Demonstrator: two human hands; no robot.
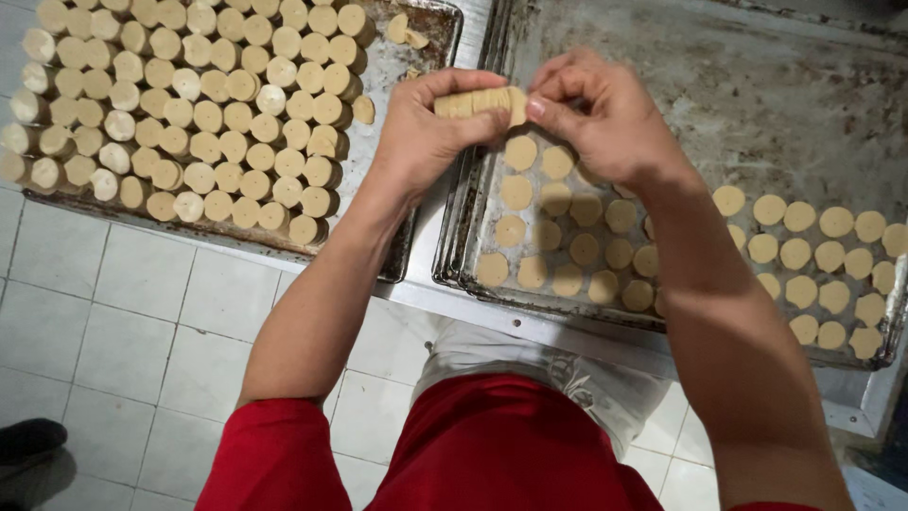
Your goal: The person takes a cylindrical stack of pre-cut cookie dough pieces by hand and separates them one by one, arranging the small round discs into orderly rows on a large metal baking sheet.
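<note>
Steel counter, two trays (454, 241); both hands (430, 128) gripping one dough stack (480, 100).

Your left hand (426, 128) and right hand (605, 118) pinch a short stack (478, 100) of dough discs between them, just above the near-left corner of the right tray (700, 66). Flat discs (567, 241) lie in rows along that tray's near edge. Left of that tray, touching it, a second tray (416, 57) is packed with dough rolls (189, 114). Below it lies the tile floor (142, 322).
</note>
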